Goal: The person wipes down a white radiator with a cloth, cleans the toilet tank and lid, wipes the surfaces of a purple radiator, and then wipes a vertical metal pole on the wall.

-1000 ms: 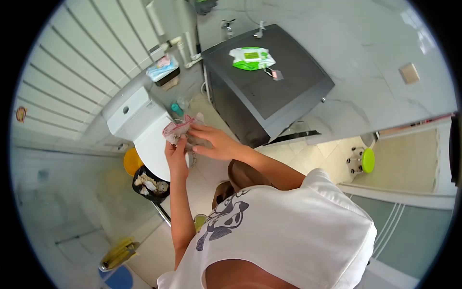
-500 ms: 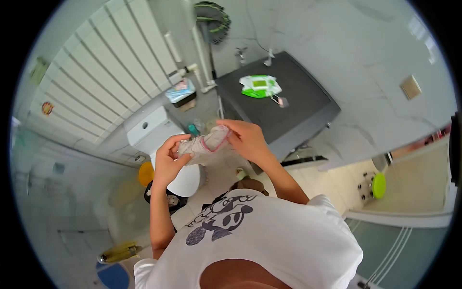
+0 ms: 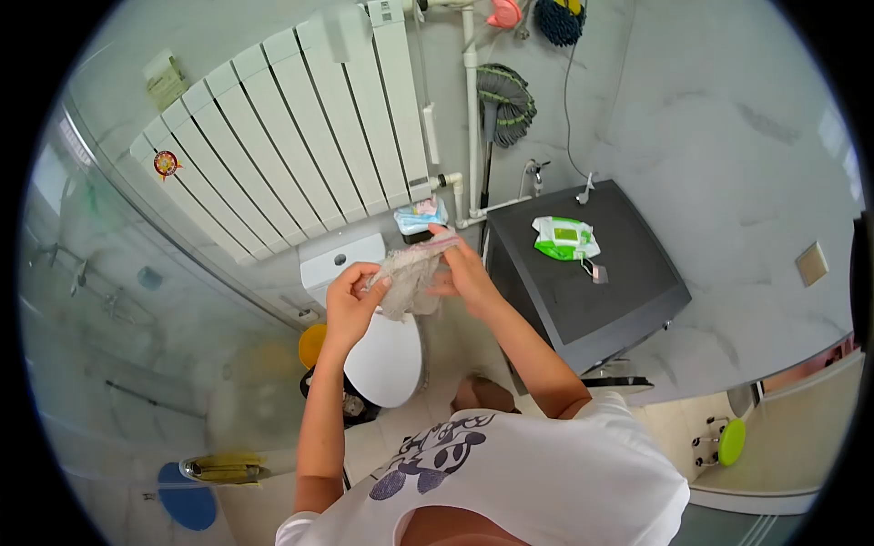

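Observation:
Between my hands, in front of my chest, is a thin, crumpled greyish cloth (image 3: 409, 280) with a pink edge along its top right. My left hand (image 3: 352, 300) pinches its left side between thumb and fingers. My right hand (image 3: 466, 280) holds the pink-edged side, and some of its fingers are hidden behind the fabric. The cloth hangs loosely, in the air above and beside the white toilet (image 3: 387, 359). What the folds cover cannot be seen.
To the right stands a dark grey-topped washing machine (image 3: 628, 300) with a green and white wipes pack (image 3: 564, 237) on it. A white radiator (image 3: 291, 136) is on the wall, a mop (image 3: 506, 105) beside it. A yellow bucket (image 3: 312, 346) sits left of the toilet.
The view has tilted up, showing more of the radiator and wall. The cloth has opened out and hangs lower, its pink edge now drawn up at the right hand.

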{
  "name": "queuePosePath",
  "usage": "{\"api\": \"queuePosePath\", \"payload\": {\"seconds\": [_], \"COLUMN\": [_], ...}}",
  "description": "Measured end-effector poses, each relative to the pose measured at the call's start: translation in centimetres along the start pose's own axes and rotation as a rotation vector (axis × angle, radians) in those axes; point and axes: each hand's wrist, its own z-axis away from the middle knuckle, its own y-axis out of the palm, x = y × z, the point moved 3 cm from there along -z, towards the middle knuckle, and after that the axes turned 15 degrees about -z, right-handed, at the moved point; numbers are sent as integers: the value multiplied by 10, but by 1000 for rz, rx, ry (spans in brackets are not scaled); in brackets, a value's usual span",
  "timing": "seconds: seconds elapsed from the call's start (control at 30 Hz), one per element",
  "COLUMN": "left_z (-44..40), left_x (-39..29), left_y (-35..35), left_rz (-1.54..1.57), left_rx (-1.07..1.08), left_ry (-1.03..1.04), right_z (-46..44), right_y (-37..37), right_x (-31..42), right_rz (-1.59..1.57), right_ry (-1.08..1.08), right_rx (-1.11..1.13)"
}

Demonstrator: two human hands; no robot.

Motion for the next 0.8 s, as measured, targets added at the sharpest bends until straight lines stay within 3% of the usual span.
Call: {"api": "queuePosePath", "payload": {"seconds": [0.07,0.17,0.23,0.27,0.47,0.53,0.6,0.67,0.7,0.8], "left_z": [-29,-85,-134,-164,-401,-460,-491,-504,-501,-492], "left_x": [1,-48,-78,-94,-157,-155,-140,-120,-113,-91], "left_y": [-9,-34,-57,-68,-138,-148,-157,-170,-172,-178], "left_rz": [75,95,47,1,-460,-728,-900,-1024,-1051,-1124], "left_rx": [-45,-124,-167,-200,-459,-670,-660,-567,-560,-574], "left_ry": [48,11,113,175,422,373,546,653,606,531], "right_z": [-30,-84,-121,-138,-287,-349,-392,-420,-428,-418], "right_y": [16,44,68,82,185,199,202,202,201,218], "right_x": [11,58,103,128,269,279,277,272,271,295], "right_rz": [-58,67,287,392,370,928,1389,1500,1545,1559], "right_ry": [-93,-470,-819,-995,-1556,-1693,-1814,-1691,-1625,-1148], "right_rx": [5,80,57,39,-12,-268,-453,-149,2,136]}}
